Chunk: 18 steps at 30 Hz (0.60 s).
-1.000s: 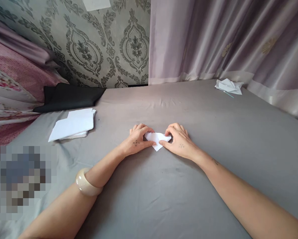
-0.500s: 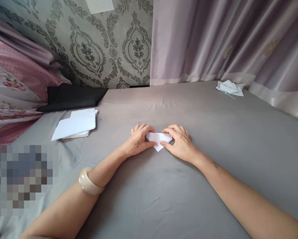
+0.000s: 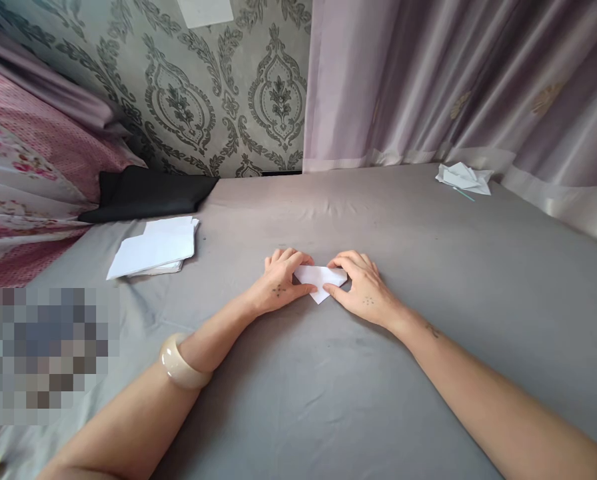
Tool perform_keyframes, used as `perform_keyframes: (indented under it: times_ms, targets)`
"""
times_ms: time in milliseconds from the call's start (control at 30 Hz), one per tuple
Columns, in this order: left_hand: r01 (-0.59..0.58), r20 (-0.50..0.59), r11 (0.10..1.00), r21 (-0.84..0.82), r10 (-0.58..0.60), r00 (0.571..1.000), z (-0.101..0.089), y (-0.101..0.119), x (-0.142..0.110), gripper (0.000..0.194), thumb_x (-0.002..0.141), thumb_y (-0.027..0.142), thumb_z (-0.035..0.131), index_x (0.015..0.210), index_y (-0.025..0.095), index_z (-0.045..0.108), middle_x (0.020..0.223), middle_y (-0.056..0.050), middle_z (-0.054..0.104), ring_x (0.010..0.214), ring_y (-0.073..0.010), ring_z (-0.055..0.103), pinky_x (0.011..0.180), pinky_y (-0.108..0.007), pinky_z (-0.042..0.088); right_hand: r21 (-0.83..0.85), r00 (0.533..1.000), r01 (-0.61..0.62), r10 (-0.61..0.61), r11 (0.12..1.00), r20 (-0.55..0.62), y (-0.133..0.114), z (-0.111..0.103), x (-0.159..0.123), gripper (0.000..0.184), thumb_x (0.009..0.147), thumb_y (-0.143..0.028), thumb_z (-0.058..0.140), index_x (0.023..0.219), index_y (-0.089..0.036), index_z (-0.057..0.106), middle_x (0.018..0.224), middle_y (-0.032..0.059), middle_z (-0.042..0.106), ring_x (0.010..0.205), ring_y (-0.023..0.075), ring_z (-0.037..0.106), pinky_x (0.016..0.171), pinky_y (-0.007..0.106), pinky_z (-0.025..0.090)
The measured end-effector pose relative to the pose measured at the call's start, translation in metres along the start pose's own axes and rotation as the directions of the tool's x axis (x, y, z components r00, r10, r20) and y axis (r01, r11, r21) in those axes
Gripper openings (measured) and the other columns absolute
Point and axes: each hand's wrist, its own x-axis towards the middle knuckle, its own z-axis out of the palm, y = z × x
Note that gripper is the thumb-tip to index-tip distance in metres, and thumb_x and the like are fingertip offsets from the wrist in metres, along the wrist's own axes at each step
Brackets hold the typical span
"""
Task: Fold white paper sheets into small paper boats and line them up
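Note:
A small piece of folded white paper point(image 3: 320, 275) lies low over the grey sheet, its top edge straight and its point toward me. My left hand point(image 3: 284, 281) grips its left side, thumb on the front face and fingers behind the upper edge. On the opposite side my right hand point(image 3: 363, 283) pinches it the same way, thumb near the middle. Both thumb tips rest on the paper a short way apart. The fingertips behind it are partly hidden.
A stack of white paper point(image 3: 153, 248) lies to the left, with a black cloth point(image 3: 151, 193) behind it. Folded white papers point(image 3: 464, 177) and a thin bluish stick point(image 3: 463, 194) sit at the far right by the curtain point(image 3: 403, 87). A blurred patch covers the lower left.
The view has shifted slightly, so everything sits a little differently in the picture. My hands keep the same hold on the folded paper.

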Motion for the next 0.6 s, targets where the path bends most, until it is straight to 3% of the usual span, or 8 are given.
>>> perform_keyframes:
  times_ms: [600]
  targets:
    - [-0.017, -0.024, 1.0, 0.018, 0.017, 1.0, 0.0031, -0.0035, 0.0005, 0.041, 0.078, 0.046, 0.069, 0.111, 0.026, 0.054, 0.11, -0.005, 0.057, 0.106, -0.0265, 0.044, 0.09, -0.042, 0.032, 0.017, 1.0, -0.003, 0.003, 1.0, 0.013, 0.001, 0.0006, 0.0018, 0.024, 0.081, -0.033, 0.061, 0.103, -0.027, 0.058, 0.115, 0.0038, 0.058, 0.108, 0.0242, 0.051, 0.092, 0.041, 0.039]
